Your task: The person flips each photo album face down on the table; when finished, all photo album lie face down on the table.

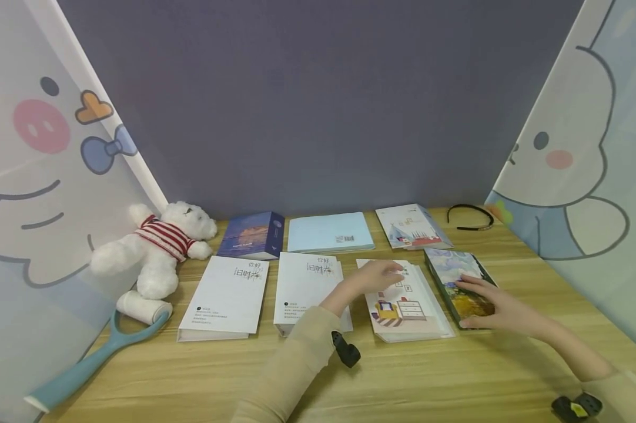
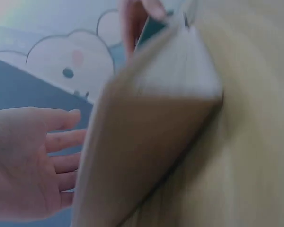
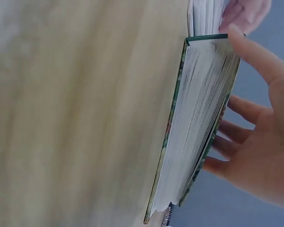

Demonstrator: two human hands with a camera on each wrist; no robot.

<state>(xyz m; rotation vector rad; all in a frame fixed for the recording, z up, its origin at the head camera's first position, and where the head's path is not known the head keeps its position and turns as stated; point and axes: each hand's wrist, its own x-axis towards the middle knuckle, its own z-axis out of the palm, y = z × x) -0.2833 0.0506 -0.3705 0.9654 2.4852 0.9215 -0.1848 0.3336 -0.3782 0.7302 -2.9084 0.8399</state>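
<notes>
My left hand (image 1: 372, 278) hovers over a white book (image 1: 410, 314) with a drawing of furniture on its cover. Its fingers are relaxed and hold nothing; in the left wrist view, this book's edge (image 2: 137, 156) stands beside the hand. To the right, my right hand (image 1: 505, 308) rests its fingers and thumb on a green-edged book (image 1: 452, 267) with a painted cover, which lies on the table. The right wrist view shows the page block (image 3: 194, 113) of that book, with the thumb (image 3: 248, 47) at its top corner and the fingers spread along the cover.
Two white books (image 1: 225, 302) (image 1: 304, 288) lie left of my left hand. Behind are a purple-blue book (image 1: 246, 235), a light blue book (image 1: 325, 232), an illustrated white book (image 1: 410, 226) and a black headband (image 1: 474, 228). A white teddy bear (image 1: 161, 244) and a blue-handled lint roller (image 1: 93, 358) lie left.
</notes>
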